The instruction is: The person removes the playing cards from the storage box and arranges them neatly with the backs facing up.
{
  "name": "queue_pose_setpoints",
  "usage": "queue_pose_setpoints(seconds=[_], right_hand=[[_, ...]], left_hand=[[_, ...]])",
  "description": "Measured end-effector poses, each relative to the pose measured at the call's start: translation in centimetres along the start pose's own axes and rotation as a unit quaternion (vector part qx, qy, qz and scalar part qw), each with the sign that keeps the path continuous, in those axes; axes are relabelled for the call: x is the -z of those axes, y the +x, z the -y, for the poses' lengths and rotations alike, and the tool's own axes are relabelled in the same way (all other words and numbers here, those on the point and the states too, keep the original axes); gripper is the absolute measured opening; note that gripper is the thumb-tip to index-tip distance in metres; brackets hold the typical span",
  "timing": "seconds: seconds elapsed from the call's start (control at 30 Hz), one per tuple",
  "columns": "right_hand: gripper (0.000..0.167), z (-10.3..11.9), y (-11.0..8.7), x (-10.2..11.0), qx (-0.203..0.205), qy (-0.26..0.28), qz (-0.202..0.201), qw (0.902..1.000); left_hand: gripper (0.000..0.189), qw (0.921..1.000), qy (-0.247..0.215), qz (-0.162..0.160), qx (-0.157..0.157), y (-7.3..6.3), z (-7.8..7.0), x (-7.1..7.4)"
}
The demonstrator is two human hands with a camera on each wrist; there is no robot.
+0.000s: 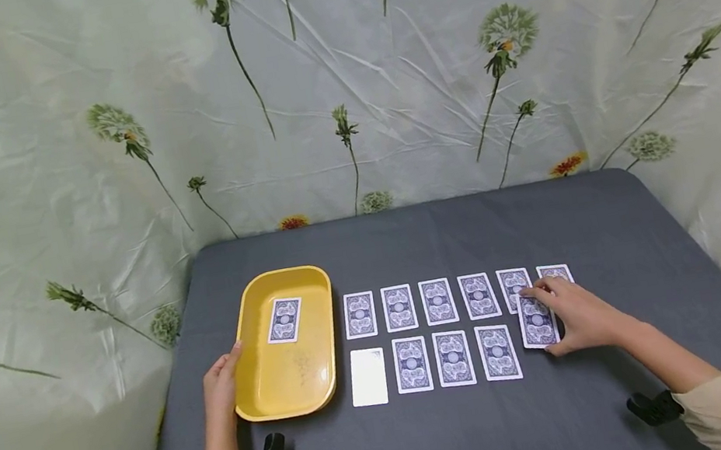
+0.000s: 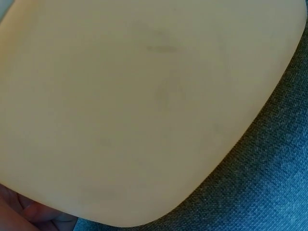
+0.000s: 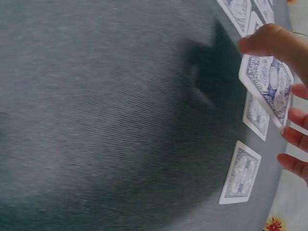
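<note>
My right hand point(image 1: 585, 311) pinches a blue-backed playing card point(image 1: 536, 323) between thumb and fingers, at the right end of the front row. In the right wrist view this card point(image 3: 272, 82) is tilted, with its shadow on the cloth. My left hand point(image 1: 220, 389) holds the left rim of a yellow tray point(image 1: 280, 387), its fingers point(image 2: 45, 211) at the edge in the left wrist view. One patterned card point(image 1: 285, 320) lies inside the tray. Several face-down cards point(image 1: 399, 308) form a back row, the two rightmost partly hidden by my right hand and its card.
In the front row lie a plain white card point(image 1: 367, 377) and three patterned cards point(image 1: 454, 358). A grey cloth point(image 1: 451, 439) covers the table. Behind it hangs a curtain point(image 1: 410, 91) with a dandelion print. Dark straps with devices point(image 1: 655, 408) sit on both wrists.
</note>
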State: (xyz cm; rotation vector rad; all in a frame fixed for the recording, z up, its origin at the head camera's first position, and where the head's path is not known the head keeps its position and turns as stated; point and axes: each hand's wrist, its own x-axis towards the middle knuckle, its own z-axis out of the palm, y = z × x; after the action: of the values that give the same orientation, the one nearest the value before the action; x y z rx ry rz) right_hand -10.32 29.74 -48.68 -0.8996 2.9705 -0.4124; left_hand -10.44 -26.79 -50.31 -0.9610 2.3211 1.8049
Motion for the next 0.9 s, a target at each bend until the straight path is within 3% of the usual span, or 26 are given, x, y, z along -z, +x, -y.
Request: queue_pose_setpoints(seconds=[0.2, 0.5, 0.9], right_hand=[[0.089, 0.3, -0.9, -0.7, 0.033, 0.008, 0.027, 0.9991], [0.088, 0.8, -1.7, -1.0, 0.007, 0.02, 0.092, 0.9956], [0.087, 0.7, -2.1, -0.9, -0.015, 0.043, 0.101, 0.9938]], left_hand=[[0.05, 1.0, 0.003, -0.005, 0.001, 0.0, 0.0, 0.0], [0.048, 1.0, -0.005, -0.004, -0.001, 0.0, -0.1, -0.1], [0.049, 0.9999, 0.003, -0.012, 0.003, -0.1, -0.2, -0.2]])
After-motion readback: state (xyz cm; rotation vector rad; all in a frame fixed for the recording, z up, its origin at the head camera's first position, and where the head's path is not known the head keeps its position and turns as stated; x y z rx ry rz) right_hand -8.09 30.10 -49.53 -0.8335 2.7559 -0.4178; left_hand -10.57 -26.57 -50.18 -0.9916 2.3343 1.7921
